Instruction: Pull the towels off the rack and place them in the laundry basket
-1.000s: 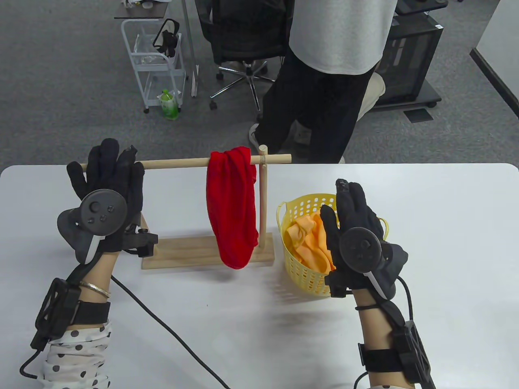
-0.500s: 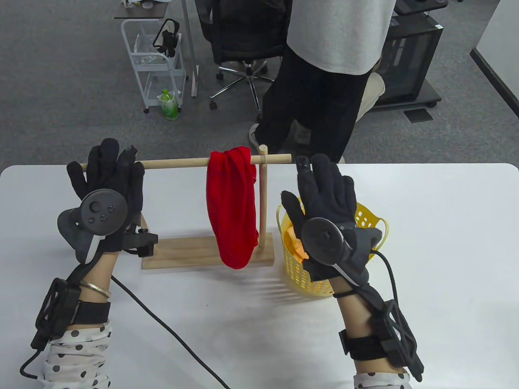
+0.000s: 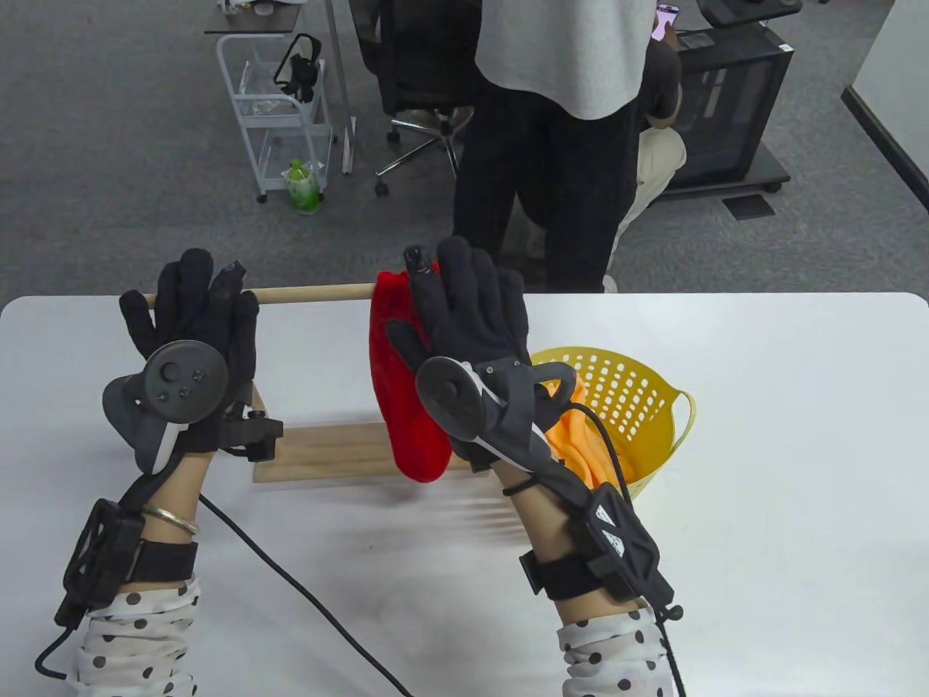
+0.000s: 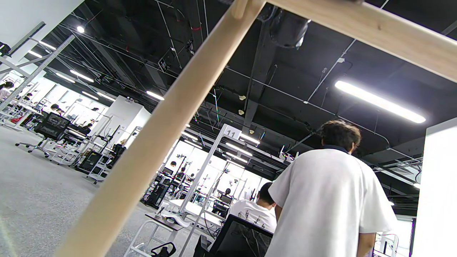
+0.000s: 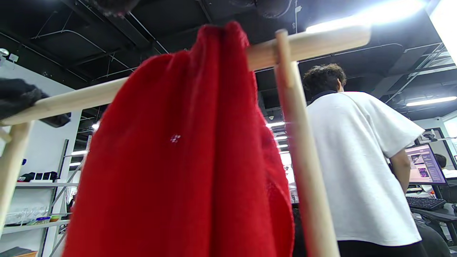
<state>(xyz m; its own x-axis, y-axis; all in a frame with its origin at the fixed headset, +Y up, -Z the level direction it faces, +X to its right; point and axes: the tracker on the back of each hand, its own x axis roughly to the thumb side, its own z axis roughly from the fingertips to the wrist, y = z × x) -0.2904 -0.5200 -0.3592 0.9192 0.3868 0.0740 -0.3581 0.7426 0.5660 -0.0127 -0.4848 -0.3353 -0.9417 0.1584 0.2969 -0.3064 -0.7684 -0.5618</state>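
So, white table (image 3: pixel 798 435) with a wooden towel rack (image 3: pixel 319 293) on its left half, base toward the near side, rail running left-right. One red towel (image 3: pixel 395 377) hangs over the rail toward its right end, just left of the upright post. In the right wrist view the red towel drapes over the rail right beside the post (image 5: pixel 303 171).

Left hand (image 3: pixel 190 341) is at the rail's left end, fingers spread and fairly straight, up against the rail; can't tell if they curl around it.

Right hand (image 3: pixel 464 327) sits in front of the rail's right end, overlapping the red towel, fingers extended upward, thumb out to the left. Not pinching anything that I can see; actual contact with the towel unclear.

Yellow laundry basket (image 3: pixel 653 406) stands right of the rack, tilted, with an orange towel (image 3: pixel 588 450) inside.

Far side: a person in a white shirt (image 3: pixel 562 65) standing, a white cart (image 3: pixel 279 116), a green bottle (image 3: pixel 303 187) on the floor.
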